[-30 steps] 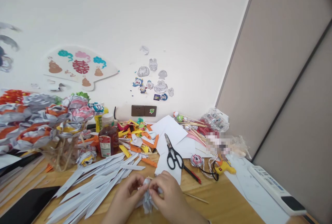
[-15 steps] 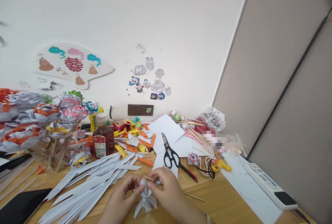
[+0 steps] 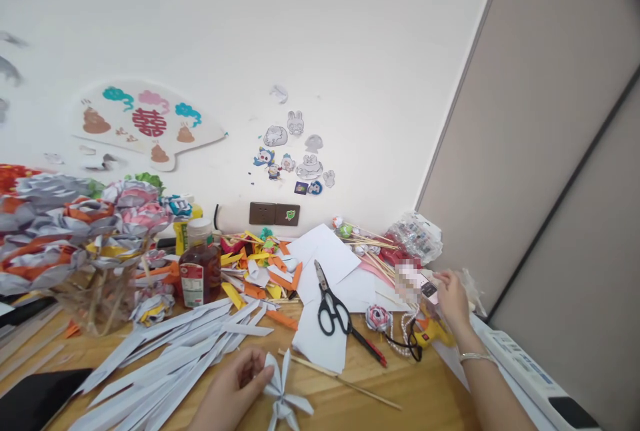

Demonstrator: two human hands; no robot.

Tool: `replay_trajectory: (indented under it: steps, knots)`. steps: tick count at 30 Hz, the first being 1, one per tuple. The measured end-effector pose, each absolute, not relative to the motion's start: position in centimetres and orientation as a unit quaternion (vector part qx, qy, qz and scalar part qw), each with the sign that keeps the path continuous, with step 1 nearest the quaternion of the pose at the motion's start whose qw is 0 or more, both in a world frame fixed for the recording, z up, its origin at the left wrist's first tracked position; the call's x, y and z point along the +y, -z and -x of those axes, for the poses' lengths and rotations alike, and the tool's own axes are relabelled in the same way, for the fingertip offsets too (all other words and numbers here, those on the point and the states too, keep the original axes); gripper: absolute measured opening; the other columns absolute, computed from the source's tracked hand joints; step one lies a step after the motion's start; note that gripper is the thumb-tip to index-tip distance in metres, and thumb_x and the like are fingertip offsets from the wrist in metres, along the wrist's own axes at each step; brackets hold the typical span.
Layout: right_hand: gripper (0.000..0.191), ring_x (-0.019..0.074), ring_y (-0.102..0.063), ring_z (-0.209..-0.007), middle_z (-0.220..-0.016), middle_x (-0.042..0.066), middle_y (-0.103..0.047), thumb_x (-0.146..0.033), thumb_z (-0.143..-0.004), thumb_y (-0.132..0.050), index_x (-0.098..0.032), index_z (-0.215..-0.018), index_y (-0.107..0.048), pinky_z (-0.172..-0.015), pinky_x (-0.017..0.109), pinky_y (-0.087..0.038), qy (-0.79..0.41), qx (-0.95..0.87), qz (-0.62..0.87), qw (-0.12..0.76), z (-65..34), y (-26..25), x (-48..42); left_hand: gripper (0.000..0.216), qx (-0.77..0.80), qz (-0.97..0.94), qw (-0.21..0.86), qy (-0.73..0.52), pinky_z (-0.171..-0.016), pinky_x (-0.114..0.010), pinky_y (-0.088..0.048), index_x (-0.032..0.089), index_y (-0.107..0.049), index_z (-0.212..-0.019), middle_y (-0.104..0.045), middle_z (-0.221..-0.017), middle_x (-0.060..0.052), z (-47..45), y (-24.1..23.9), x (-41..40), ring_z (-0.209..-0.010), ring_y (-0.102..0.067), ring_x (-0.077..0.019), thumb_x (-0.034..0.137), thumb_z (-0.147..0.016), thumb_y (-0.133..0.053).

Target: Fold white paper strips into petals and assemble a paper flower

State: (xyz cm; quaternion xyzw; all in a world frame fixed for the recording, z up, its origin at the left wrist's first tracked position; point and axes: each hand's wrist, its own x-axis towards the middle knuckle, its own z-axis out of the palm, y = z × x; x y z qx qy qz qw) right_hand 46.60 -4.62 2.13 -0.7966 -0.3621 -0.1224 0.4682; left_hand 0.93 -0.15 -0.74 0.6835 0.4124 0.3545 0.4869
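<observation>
Near the front edge, my left hand (image 3: 239, 383) is closed, pinching one petal of a white folded-paper flower (image 3: 283, 396) whose pointed petals spread outward. Just right of the flower a thin wooden stick (image 3: 345, 381) lies on the wooden table. Out at the right, my right hand (image 3: 453, 298) is over the clutter beside a clear plastic bag (image 3: 473, 288). Its fingers are bent together next to a small dark-and-pink item (image 3: 429, 288); what they grip is unclear. A yellow glue gun (image 3: 433, 332) lies below this hand, partly covered by it.
Black-handled scissors (image 3: 333, 311) lie partly on white paper (image 3: 320, 341), beside a red-and-black pen (image 3: 369, 346). Folded paper strips (image 3: 175, 358) cover the left. Behind them stand a bottle (image 3: 199, 264) and paper flowers (image 3: 90, 218). A power strip (image 3: 530, 371) lies at right.
My right hand has left the paper flower and moved right to the bag. The stick now lies on the table. My left hand still holds the flower. The view has shifted slightly.
</observation>
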Motion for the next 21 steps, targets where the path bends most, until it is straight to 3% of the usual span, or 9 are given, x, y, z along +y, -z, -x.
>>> replay_trajectory:
  steps: [7,14,21]
  knots:
    - [0.039,0.0247,-0.051,-0.102,-0.106,0.014,-0.060,-0.016,-0.072,-0.033,-0.010,-0.106,-0.052,-0.086,0.033,-0.036,0.157,-0.389,0.831,0.366,-48.9,0.3,-3.9,0.033,0.423,-0.693,0.492,-0.314,-0.056,-0.025,-0.038,0.021,-0.046,-0.061,-0.046,-0.057,0.005,-1.0,0.5,-0.4,-0.056,-0.046,-0.0154,0.053,-0.065,-0.055]
    - [0.034,0.0264,-0.051,-0.096,-0.097,0.013,-0.061,-0.015,-0.076,-0.037,-0.013,-0.104,-0.055,-0.082,0.035,-0.034,0.166,-0.403,0.865,0.248,-48.3,0.9,-3.0,0.031,0.426,-0.703,0.482,-0.303,-0.056,-0.024,-0.037,0.021,-0.046,-0.061,-0.044,-0.057,0.005,-1.0,0.4,-0.4,-0.057,-0.044,-0.0152,0.051,-0.066,-0.053]
    - [0.033,0.0247,-0.052,-0.095,-0.099,0.012,-0.061,-0.015,-0.079,-0.036,-0.013,-0.107,-0.055,-0.080,0.031,-0.034,0.168,-0.404,0.875,0.209,-47.8,0.5,-3.3,0.029,0.425,-0.714,0.472,-0.294,-0.056,-0.024,-0.036,0.022,-0.045,-0.060,-0.043,-0.057,0.005,-1.0,0.2,-0.7,-0.057,-0.043,-0.0152,0.049,-0.068,-0.050]
